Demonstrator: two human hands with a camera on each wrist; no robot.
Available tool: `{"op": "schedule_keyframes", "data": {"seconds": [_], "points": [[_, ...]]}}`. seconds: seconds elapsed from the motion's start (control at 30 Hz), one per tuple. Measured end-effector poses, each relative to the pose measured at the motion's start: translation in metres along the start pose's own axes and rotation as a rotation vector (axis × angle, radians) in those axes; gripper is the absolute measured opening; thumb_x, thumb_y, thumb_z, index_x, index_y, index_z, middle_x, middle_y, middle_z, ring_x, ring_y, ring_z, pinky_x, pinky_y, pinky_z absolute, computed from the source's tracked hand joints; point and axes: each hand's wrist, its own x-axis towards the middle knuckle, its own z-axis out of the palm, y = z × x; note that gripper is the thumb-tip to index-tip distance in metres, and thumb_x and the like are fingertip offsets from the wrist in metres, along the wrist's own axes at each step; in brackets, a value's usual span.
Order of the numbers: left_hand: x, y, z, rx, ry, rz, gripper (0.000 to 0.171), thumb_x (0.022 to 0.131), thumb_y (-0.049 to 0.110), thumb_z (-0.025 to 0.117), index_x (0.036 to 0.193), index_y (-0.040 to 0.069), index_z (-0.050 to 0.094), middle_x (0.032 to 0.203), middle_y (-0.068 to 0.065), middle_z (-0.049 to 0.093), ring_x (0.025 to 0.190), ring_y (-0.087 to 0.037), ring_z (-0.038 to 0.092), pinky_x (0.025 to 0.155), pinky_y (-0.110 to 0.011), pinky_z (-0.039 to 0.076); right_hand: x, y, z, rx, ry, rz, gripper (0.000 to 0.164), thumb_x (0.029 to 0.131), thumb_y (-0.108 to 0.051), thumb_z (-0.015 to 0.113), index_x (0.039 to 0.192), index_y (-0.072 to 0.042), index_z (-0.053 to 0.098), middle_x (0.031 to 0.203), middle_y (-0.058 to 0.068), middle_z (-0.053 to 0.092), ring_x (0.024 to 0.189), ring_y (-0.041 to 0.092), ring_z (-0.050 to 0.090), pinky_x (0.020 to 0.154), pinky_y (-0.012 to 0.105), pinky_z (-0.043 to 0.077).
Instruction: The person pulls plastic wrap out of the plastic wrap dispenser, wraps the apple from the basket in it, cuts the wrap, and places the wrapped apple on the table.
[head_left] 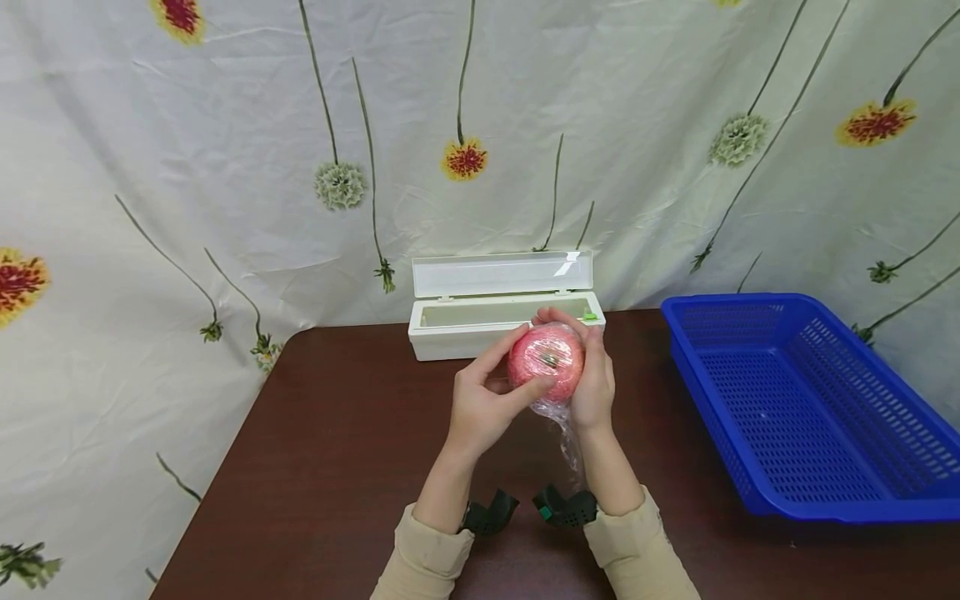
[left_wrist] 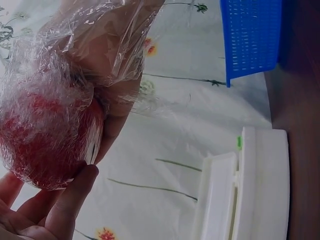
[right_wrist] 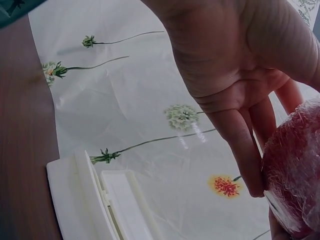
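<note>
A red apple [head_left: 546, 357] wrapped in clear cling film is held up between both hands above the table. My left hand [head_left: 483, 404] grips it from the left, thumb across its front and fingers at its far side. On the right, my right hand [head_left: 595, 392] cups it, with the fingers reaching round behind the top. A loose twist of cling film [head_left: 567, 442] trails down from the apple beside the right wrist. In the left wrist view, crumpled film [left_wrist: 112, 45] spreads over the right palm. Film layers blur the surface of the apple [right_wrist: 295, 165] in the right wrist view.
Behind the hands, a long white box [head_left: 457, 343] stands at the table's back edge, its lid [head_left: 495, 275] raised and a green tab [head_left: 591, 317] at its right end. A blue plastic basket [head_left: 712, 417] sits on the right of the brown table [head_left: 322, 450]. Flower-patterned cloth [head_left: 247, 125] hangs behind.
</note>
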Motion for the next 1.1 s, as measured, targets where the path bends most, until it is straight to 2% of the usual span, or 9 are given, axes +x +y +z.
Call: {"op": "schedule_keyframes", "data": {"seconds": [0.2,0.43,0.63,0.87,1.1], "points": [[0.000,0.000,-0.002,0.016,0.027,-0.011,0.056,0.071,-0.010,0.075,0.124,-0.008,0.056,0.112,-0.024,0.062,0.083,-0.033,0.066,0.072,-0.033,0.055,0.001,0.002,-0.002,-0.044,-0.043,0.043,0.060,0.104,-0.036,0.021,0.125,0.012,0.050,0.119,0.011,0.061,0.109,0.022,0.057,0.087,0.028,0.049],[0.002,-0.004,-0.005,0.015,0.066,-0.028,0.056,0.070,-0.010,0.076,0.123,-0.008,0.057,0.111,-0.024,0.063,0.081,-0.029,0.066,0.072,-0.032,0.055,0.002,0.001,-0.002,-0.145,-0.072,0.112,0.052,0.103,-0.032,0.027,0.125,0.008,0.052,0.123,0.022,0.056,0.108,0.017,0.056,0.087,0.026,0.048],[0.002,-0.007,-0.003,0.017,0.111,0.001,0.056,0.070,-0.009,0.076,0.123,-0.009,0.056,0.116,-0.024,0.061,0.082,-0.033,0.066,0.072,-0.036,0.055,0.002,-0.004,-0.006,-0.258,-0.076,0.176,0.046,0.101,-0.031,0.034,0.130,0.002,0.050,0.122,0.018,0.056,0.105,0.015,0.055,0.085,0.025,0.048],[0.003,-0.008,-0.002,0.025,0.177,0.045,0.058,0.070,-0.010,0.076,0.124,-0.010,0.055,0.111,-0.026,0.061,0.082,-0.036,0.065,0.073,-0.042,0.054,0.003,-0.011,-0.012,-0.367,-0.178,0.239,0.044,0.101,-0.027,0.037,0.136,-0.001,0.043,0.125,0.019,0.052,0.108,0.022,0.051,0.087,0.028,0.046],[0.003,-0.007,-0.003,0.010,0.195,0.051,0.058,0.072,-0.008,0.076,0.125,-0.011,0.053,0.108,-0.028,0.060,0.082,-0.036,0.063,0.074,-0.035,0.055,0.003,-0.015,-0.015,-0.396,-0.270,0.257,0.041,0.101,-0.024,0.040,0.139,-0.007,0.039,0.125,0.018,0.053,0.106,0.026,0.054,0.087,0.034,0.049]]}}
